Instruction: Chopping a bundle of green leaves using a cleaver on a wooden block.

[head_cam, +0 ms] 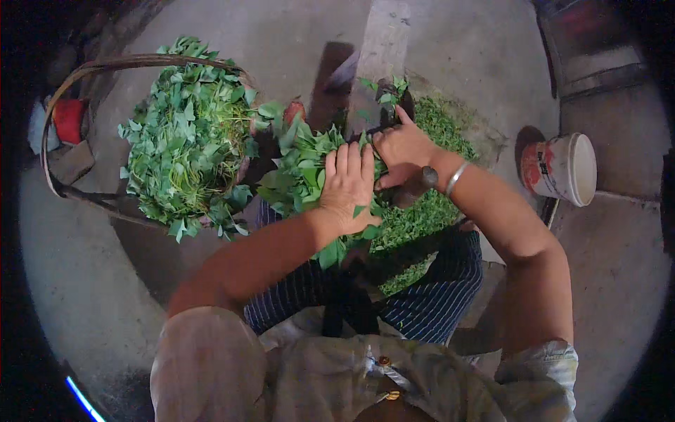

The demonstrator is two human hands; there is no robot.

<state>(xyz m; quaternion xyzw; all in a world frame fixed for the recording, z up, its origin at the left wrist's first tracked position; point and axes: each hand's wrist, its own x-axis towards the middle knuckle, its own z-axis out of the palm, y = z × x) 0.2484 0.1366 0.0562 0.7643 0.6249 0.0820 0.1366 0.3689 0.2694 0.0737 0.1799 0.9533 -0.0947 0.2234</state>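
Note:
A bunch of broad green leaves (303, 174) lies across the middle, over my lap. My left hand (350, 184) presses flat on it, fingers straight and close together, holding it down. At the right end of the bunch is my right hand (403, 153), its index finger and thumb spread; its palm side is hidden, so its grip cannot be told. A dark, round-ended handle-like piece (429, 177) shows beside the right wrist. Chopped greens (437, 126) lie heaped below and beyond this hand. A few leaves (390, 95) stick up past its index finger.
A hooped-handle basket (95, 66) piled with leafy stems (184, 132) stands at the left. A wooden plank (382, 47) runs away from me at top centre. At the right a white and red bucket (559, 169) lies tilted. A red container (69, 121) is at far left.

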